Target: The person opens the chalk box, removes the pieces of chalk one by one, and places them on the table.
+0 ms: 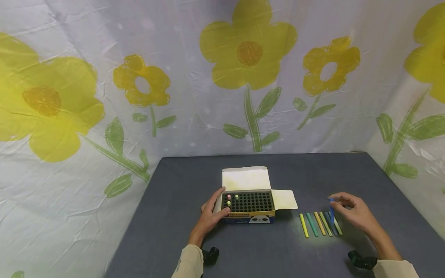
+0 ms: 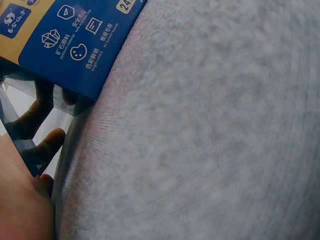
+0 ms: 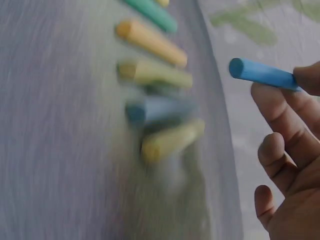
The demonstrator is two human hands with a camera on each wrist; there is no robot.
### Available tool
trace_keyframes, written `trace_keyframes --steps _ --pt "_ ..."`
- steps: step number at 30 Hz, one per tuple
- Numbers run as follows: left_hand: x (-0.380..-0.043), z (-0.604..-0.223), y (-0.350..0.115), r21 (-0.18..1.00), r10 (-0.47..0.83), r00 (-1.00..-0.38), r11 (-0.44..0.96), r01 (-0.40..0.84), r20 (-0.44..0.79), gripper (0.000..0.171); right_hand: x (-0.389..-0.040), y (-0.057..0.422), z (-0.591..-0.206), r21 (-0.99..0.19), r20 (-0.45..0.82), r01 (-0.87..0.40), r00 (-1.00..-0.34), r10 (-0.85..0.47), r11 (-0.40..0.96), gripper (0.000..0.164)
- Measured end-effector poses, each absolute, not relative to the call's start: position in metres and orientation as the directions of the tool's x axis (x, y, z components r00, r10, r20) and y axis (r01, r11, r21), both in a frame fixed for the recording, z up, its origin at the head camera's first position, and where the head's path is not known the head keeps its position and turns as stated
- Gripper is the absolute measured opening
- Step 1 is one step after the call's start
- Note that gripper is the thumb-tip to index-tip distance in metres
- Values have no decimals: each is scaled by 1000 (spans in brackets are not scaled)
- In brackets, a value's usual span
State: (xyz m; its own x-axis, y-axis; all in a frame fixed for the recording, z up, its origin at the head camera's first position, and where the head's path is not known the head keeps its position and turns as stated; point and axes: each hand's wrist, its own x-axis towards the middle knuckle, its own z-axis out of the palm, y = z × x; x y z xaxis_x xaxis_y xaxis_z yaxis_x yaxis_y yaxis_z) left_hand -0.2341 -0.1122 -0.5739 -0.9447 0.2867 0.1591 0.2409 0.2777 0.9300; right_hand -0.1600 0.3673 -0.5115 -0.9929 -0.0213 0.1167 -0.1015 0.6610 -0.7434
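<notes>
A blue chalk stick (image 1: 332,211) is pinched between the thumb and fingers of my right hand (image 1: 359,212), above the right end of a chalk row. In the right wrist view the held blue chalk (image 3: 262,73) points away from the fingertips. My left hand (image 1: 208,214) grips the left side of an open chalk box (image 1: 243,220), thumb at its front edge. Inside, a black holder (image 1: 255,202) full of round holes carries a pink chalk (image 1: 229,197) and two yellowish ones. The left wrist view shows the blue and yellow box side (image 2: 75,50), with fingers partly hidden beside it.
On the dark table (image 1: 167,200) lie a yellow chalk (image 1: 304,226), a green chalk (image 1: 312,224), an orange chalk (image 1: 320,224) and several others side by side. The box lid (image 1: 247,179) stands up at the back; a side flap (image 1: 284,199) sticks out right. A flowered curtain (image 1: 194,127) hangs behind.
</notes>
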Motion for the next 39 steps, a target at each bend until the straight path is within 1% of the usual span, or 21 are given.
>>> trace_keyframes --steps 9,14,18,24,27,33,39 --pt "-234 -574 -113 929 273 -947 277 247 170 72 -156 396 -524 -708 -37 17 -999 -14 706 34" --pt "-236 -575 -113 922 266 -947 292 256 179 72 -157 401 -526 -714 -123 52 -991 -52 698 40" --pt "-236 -575 -113 918 266 -948 303 254 175 72 -158 401 -529 -702 -146 48 -986 -78 711 42" --pt "-237 -575 -113 922 272 -948 299 245 164 71 -161 397 -529 -659 -141 40 -987 -72 751 43" --pt "-237 -575 -113 920 273 -947 299 252 171 71 -161 394 -530 -628 -122 33 -991 -56 777 41" --pt "-236 -575 -113 918 274 -946 304 256 174 72 -159 392 -538 -609 -30 0 -999 -23 793 34" --pt "-234 -572 -113 928 277 -948 288 236 156 72 -157 388 -541 -541 59 -45 -998 -15 840 26"
